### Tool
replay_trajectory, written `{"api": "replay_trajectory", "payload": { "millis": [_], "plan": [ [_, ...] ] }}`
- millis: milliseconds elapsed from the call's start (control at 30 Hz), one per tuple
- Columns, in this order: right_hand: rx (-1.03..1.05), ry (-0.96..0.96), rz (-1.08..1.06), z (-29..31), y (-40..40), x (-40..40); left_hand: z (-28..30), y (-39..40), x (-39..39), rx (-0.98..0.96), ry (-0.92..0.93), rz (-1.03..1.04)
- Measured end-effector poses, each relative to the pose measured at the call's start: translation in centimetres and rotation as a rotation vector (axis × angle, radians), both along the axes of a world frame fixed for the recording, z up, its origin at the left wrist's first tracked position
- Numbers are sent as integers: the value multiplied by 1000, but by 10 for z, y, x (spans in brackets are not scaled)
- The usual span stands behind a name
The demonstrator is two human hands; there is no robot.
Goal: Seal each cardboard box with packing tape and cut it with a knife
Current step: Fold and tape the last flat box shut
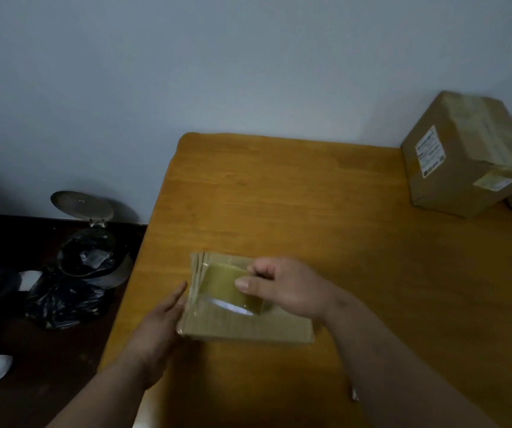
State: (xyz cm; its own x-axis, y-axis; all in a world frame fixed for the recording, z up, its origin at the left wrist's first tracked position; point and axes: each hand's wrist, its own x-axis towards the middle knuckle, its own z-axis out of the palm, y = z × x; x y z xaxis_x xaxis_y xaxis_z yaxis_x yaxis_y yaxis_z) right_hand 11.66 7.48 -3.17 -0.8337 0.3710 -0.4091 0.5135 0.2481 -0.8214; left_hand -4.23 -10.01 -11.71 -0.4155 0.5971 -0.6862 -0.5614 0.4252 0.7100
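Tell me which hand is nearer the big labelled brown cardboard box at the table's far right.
Right. The right hand is nearer the big labelled brown cardboard box; the left hand is farther away.

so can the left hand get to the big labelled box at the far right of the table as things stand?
Probably not without leaning. The left hand rests on the flat box at the near left edge; the labelled box is across the table, and the right hand, holding the tape, lies between.

Legible text: none. White printed label (430,151) on the side of the large cardboard box (452,177), well beyond and to the right of the right hand's grip (250,278); its print is too small and blurred to read. Second, yellowish label (493,181) on the same box, likewise unreadable.
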Motion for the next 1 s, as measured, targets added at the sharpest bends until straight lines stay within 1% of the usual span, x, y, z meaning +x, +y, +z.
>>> {"api": "replay_trajectory", "payload": {
  "millis": [33, 67, 100, 133, 200, 233, 267, 333, 400, 433, 500, 600, 633, 700, 733, 767, 800, 867, 900, 933, 1000],
  "plan": [
    [-33, -29, -23, -12, -7, 2, -3, -3, 0, -72, 180, -23],
    [-64, -34, -57, -24, -14, 4, -2, -6, -2, -75, 321, -48],
    [-73, -23, -102, -32, -19, 5, -1, -8, -4, -30, 425, -123],
    [-63, -11, -145, -39, -22, 7, 0, -8, -5, 32, 508, -259],
    [-54, 16, -189, -44, -24, 6, -3, -5, 1, 129, 600, -555],
    [-59, 31, -191, -44, -24, 5, -5, -3, 6, 153, 616, -625],
    [-67, 42, -187, -44, -24, 4, -8, -1, 10, 147, 654, -649],
    [-78, 56, -178, -43, -24, 3, -13, 1, 12, 64, 827, -693],
    [-99, 62, -194, -41, -24, 5, -17, -2, 10, -72, 1015, -814],
    [-111, 59, -206, -39, -23, 8, -19, -3, 10, -119, 1071, -858],
    [-90, 35, -215, -33, -16, 16, -21, -4, 9, -157, 1111, -893],
    [42, 13, -184, -21, 8, 42, -19, -4, 8, -201, 1131, -917],
    [45, 16, -195, -18, 17, 53, -18, -5, 8, -214, 1126, -920],
    [-52, 3, -234, -10, 31, 72, -18, -5, 9, -221, 1116, -927],
    [-84, -25, -225, -6, 34, 76, -18, -5, 9, -221, 1115, -927],
    [-66, -64, -191, -4, 37, 77, -18, -5, 9, -225, 1115, -930],
    [-1, -112, -147, -3, 39, 77, -18, -5, 9, -234, 1113, -933],
    [215, -235, -70, -2, 44, 76, -17, -5, 9, -251, 1115, -934],
    [306, -295, -66, 0, 45, 75, -17, -6, 8, -255, 1115, -934],
    [349, -332, -87, 1, 45, 77, -17, -6, 8, -253, 1111, -938],
    [367, -350, -94, 1, 43, 82, -17, -5, 9, -241, 1105, -937]
  ]
}}
